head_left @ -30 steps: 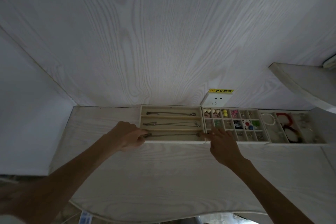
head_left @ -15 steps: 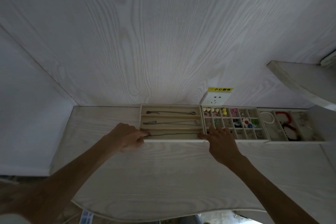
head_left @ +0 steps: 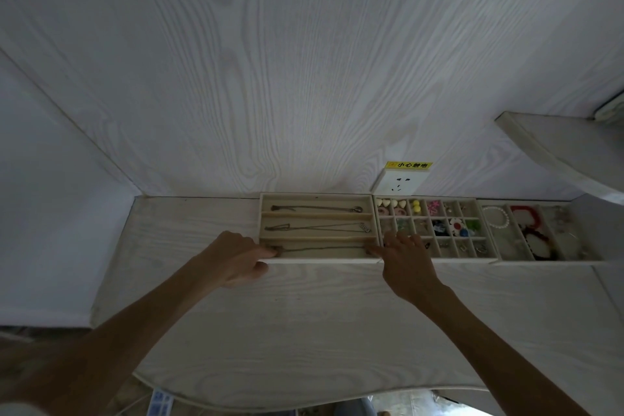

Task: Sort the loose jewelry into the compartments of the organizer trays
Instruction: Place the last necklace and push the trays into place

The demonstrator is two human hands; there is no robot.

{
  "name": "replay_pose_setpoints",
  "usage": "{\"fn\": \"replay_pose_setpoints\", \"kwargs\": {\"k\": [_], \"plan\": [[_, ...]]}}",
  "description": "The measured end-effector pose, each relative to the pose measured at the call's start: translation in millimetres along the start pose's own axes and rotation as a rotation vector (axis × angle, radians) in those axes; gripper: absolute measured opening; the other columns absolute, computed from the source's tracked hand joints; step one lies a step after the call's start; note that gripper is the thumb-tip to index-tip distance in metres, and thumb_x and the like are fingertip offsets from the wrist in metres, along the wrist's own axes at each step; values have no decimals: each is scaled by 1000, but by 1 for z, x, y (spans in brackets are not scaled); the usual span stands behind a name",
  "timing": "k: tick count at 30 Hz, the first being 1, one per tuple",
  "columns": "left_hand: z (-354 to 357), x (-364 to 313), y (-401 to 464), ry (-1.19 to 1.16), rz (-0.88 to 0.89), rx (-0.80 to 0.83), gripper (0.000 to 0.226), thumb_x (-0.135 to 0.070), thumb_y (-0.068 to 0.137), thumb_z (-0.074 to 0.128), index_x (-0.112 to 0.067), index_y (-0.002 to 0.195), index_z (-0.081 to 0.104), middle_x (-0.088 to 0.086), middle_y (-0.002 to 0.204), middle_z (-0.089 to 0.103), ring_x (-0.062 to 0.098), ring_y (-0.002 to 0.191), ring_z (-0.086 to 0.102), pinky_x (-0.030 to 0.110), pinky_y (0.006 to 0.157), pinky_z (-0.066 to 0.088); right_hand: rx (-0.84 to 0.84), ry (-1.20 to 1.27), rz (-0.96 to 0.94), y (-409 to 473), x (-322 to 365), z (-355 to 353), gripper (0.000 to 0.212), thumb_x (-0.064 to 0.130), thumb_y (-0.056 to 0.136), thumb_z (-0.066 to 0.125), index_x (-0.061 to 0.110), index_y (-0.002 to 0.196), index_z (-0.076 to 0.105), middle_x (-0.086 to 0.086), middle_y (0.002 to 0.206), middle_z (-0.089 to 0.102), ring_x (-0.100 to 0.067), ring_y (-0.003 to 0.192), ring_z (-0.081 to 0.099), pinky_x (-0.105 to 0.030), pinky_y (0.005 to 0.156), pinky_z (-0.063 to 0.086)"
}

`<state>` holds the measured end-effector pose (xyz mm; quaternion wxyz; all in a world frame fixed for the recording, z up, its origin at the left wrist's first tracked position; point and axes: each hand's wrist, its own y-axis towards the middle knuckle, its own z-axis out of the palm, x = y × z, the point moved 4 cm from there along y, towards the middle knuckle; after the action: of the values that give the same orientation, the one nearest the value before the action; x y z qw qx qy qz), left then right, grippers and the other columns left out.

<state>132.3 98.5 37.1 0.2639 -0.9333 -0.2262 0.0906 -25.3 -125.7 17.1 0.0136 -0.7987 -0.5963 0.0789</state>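
Note:
Three beige organizer trays stand in a row against the back wall. The left tray (head_left: 317, 200) has three long compartments, each with a thin necklace laid lengthwise. The chain (head_left: 324, 248) in the front compartment lies stretched between my hands. My left hand (head_left: 236, 257) has curled fingers at the chain's left end and seems to pinch it; its thumb lies on the table in front of the tray wall. My right hand (head_left: 408, 263) touches the chain's right end with one fingertip. Its other fingers spread fairly straight over the grid tray (head_left: 439, 259).
The grid tray holds small colourful earrings and charms. The right tray (head_left: 547, 261) holds white and red bracelets. A wall socket (head_left: 400, 183) with a yellow label sits above the trays. A shelf (head_left: 553, 149) juts out at upper right. The pale wooden table (head_left: 304, 321) has a curved front edge.
Both hands have lowered slightly, and the front chain now lies flatter and straighter in its compartment. The trays have not moved.

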Motion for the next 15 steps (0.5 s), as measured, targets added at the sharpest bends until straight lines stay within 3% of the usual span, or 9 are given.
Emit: {"fn": "replay_pose_setpoints", "kwargs": {"k": [4,8,13,15], "plan": [[5,8,-2,5,-14,28,45,-35,99,28,-39,144,29,3,110,63,20,97,60,29,78,41,-7,-46,7,0,-1,-1,52,4,50,81,28,95,74,-6,85,69,-25,78,64,-40,70,51],[4,11,-2,-1,-17,2,43,-35,99,28,-39,142,34,3,111,63,20,98,59,31,80,41,19,-21,-9,0,2,-3,47,5,73,65,28,114,67,-6,106,66,-26,99,60,-41,87,44],[5,13,1,-34,-4,0,42,-36,99,28,-39,140,38,1,112,63,19,99,59,31,83,42,44,-51,19,3,0,-7,49,6,55,78,32,96,74,-4,87,69,-23,81,63,-39,73,50],[2,12,1,-44,8,-9,40,-37,100,28,-36,137,43,-1,110,64,18,97,59,30,82,42,38,-28,6,3,2,-7,48,6,67,70,32,108,70,-5,98,67,-24,92,60,-40,82,46]]}}
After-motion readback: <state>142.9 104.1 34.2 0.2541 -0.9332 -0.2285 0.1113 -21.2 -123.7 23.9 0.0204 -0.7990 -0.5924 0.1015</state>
